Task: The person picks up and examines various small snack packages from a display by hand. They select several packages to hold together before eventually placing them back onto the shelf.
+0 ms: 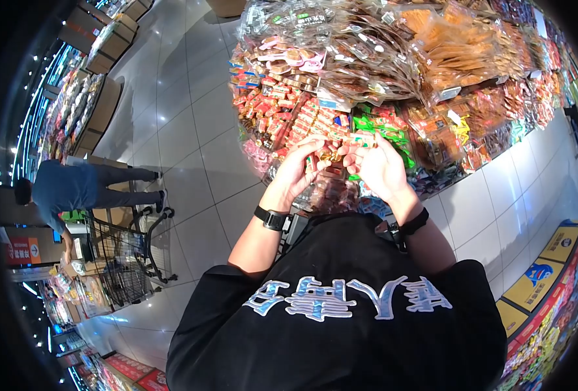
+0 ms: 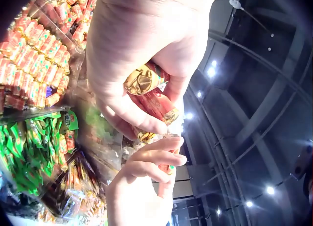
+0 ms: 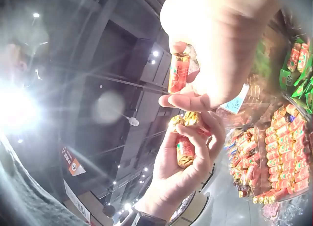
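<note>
Over the candy display, my left hand (image 1: 293, 171) curls its fingers round several red candy rolls (image 2: 155, 103) with gold ends. In the right wrist view, one of these rolls (image 3: 185, 151) shows between the left thumb and fingers. My right hand (image 1: 385, 173) pinches a single red candy roll (image 3: 179, 75) between thumb and fingers. Both hands are close together, fingertips nearly meeting in the left wrist view. Beneath them lie neat rows of the same red and gold rolls (image 3: 287, 157), beside green-wrapped packets (image 1: 383, 127).
Bagged brown snacks (image 1: 458, 49) are heaped at the far side of the display. A price tag (image 3: 237, 99) stands by the rolls. To the left, a person in a blue shirt (image 1: 67, 186) bends by a shopping cart (image 1: 122, 254). Yellow-panelled shelving (image 1: 530, 283) stands at right.
</note>
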Tool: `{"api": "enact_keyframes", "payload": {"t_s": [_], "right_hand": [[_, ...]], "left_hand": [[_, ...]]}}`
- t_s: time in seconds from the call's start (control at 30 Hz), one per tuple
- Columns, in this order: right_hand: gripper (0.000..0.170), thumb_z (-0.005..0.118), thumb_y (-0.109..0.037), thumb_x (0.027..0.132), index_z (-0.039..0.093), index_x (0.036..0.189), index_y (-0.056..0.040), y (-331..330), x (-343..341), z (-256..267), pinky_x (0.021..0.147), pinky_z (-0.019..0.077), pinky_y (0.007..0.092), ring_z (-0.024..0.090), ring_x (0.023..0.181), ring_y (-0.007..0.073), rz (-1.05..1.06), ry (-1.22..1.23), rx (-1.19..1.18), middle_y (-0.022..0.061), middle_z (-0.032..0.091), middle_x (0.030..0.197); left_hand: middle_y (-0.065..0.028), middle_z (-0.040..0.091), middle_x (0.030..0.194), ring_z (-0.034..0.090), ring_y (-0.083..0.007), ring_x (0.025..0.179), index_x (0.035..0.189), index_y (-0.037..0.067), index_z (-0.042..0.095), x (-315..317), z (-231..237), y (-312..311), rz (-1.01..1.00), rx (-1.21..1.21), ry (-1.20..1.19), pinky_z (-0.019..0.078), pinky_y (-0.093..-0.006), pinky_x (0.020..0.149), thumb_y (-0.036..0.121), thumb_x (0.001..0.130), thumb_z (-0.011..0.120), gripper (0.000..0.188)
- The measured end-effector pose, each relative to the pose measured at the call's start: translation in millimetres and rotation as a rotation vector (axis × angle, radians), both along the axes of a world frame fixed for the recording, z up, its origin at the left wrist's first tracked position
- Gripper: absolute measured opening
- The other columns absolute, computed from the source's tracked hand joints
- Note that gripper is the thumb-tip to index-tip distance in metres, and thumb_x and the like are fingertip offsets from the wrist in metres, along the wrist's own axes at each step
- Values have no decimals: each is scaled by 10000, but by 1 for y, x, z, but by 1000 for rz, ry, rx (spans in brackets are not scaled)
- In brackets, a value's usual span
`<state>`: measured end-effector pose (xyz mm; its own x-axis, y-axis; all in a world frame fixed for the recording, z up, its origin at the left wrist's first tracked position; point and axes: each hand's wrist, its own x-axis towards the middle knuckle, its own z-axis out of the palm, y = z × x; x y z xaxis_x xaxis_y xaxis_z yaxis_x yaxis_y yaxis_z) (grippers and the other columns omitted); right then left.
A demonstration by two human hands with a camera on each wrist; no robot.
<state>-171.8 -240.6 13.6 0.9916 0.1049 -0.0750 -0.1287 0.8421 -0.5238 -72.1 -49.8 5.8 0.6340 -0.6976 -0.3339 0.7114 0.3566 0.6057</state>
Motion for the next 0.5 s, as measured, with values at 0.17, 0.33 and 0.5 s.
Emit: {"api": "enact_keyframes", "payload": {"t_s": [0.17,0.33,0.5], "right_hand": [[528,359,-431,1019,487,1265,18,1,-2,2,803,452,343,597,940,254,-39,-42,-29,204,618,1149],[496,423,-396,1006,462,1312,-8,4,-4,7,872,445,343,587,1011,246,-58,-40,-11,176,607,1190],[484,510,-243,961,396,1390,-51,-3,-2,-12,925,439,349,569,1072,242,-68,-73,60,159,547,1295]], "left_hand": [[-63,657,959,672,-150,826,1052,45,606,-5,7,-3,1,7,19,600,-263,695,136,932,593,151],[-71,663,986,675,-155,836,1040,47,608,-3,-1,-4,6,-13,26,600,-261,699,140,941,580,139],[-77,668,1011,678,-157,862,1041,41,607,-7,11,-6,3,43,-11,599,-265,719,142,945,571,144]]}}
